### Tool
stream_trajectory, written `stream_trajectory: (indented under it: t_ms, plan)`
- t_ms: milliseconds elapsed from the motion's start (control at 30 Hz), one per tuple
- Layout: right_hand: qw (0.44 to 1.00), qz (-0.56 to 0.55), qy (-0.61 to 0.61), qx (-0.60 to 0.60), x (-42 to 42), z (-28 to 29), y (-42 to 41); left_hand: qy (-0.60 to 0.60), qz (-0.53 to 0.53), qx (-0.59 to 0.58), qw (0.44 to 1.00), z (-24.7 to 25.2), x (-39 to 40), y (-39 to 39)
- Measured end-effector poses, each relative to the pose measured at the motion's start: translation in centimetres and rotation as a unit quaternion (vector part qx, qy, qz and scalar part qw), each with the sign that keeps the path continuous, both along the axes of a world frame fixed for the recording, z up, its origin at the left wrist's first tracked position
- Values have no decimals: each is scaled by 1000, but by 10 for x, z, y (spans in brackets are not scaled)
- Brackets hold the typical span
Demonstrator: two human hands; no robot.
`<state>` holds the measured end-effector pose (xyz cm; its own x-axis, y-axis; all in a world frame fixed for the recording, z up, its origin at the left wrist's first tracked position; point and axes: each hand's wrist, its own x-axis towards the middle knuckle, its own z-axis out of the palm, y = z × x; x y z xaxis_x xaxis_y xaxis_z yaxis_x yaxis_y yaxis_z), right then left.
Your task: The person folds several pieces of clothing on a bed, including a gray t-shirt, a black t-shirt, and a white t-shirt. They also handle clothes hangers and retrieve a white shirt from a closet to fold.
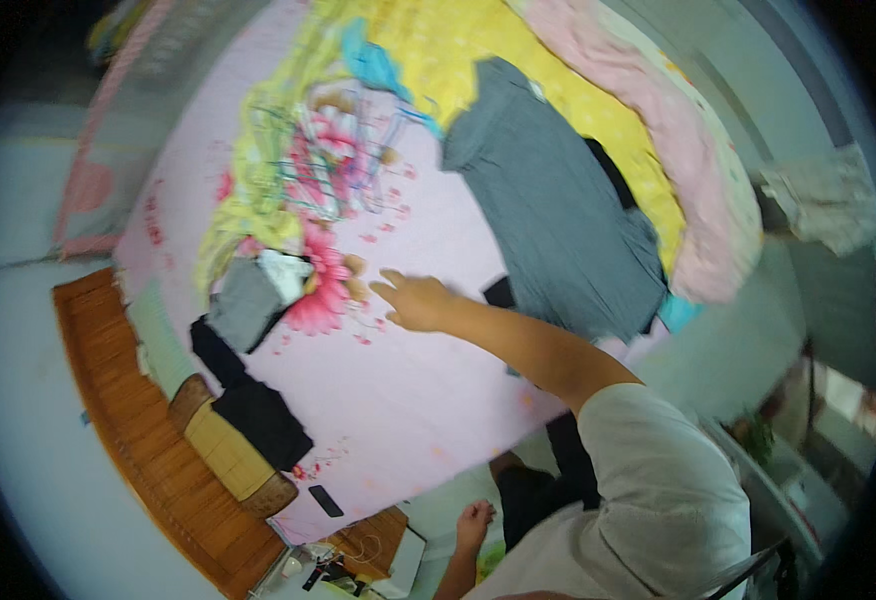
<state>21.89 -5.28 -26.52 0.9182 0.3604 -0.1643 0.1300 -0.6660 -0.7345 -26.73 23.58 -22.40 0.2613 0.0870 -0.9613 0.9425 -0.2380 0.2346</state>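
My right hand (414, 300) reaches over the pink flowered bed sheet (408, 405), fingers spread and holding nothing. Lower down, beside my body, hangs my left hand (475, 516), its fingers curled with nothing seen in them. A grey short-sleeved shirt (550, 202) lies spread out to the right of my right hand, over some black cloth. To the left are a folded grey garment (245, 300) with a white cloth (285, 275) on it, and folded black clothes (264, 420). Several wire clothes hangers (325, 165) lie in a blurred heap farther up the bed.
A yellow quilt (438, 37) and a rolled pink quilt (633, 105) cover the far side. A wooden headboard (130, 420) runs along the left, with a brown and tan pillow (228, 450) by it. A black phone (325, 501) rests near the bed's edge, above a nightstand (370, 536) with cables.
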Motion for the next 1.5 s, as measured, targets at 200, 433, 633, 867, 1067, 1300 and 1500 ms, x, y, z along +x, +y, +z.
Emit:
stream_trajectory:
  t_ms: [200, 433, 633, 867, 1067, 1300, 1500]
  plan:
    - [861, -485, 121, -93, -301, -94, -159, 43, 63, -25, 997, 9, 14, -16]
    - [759, -615, 210, -25, -435, -111, -283, 101, -37, -1, 994, 28, 22, -4]
    - [658, -705, 253, -77, -402, -156, -228, 26, -60, -9, 998, 51, 42, 8]
    - [686, -623, 352, -126, -427, -120, -207, -17, -68, -23, 997, 69, 40, 11]
    - [685, -593, 396, -153, -403, -115, -208, -39, -159, -13, 987, 87, 5, 47]
    - [660, -629, 380, -154, -386, -84, -191, -28, -125, 20, 992, 83, -37, 114]
    - [741, -571, 235, -262, -355, -8, -196, -83, -264, 58, 959, 88, -34, 155]
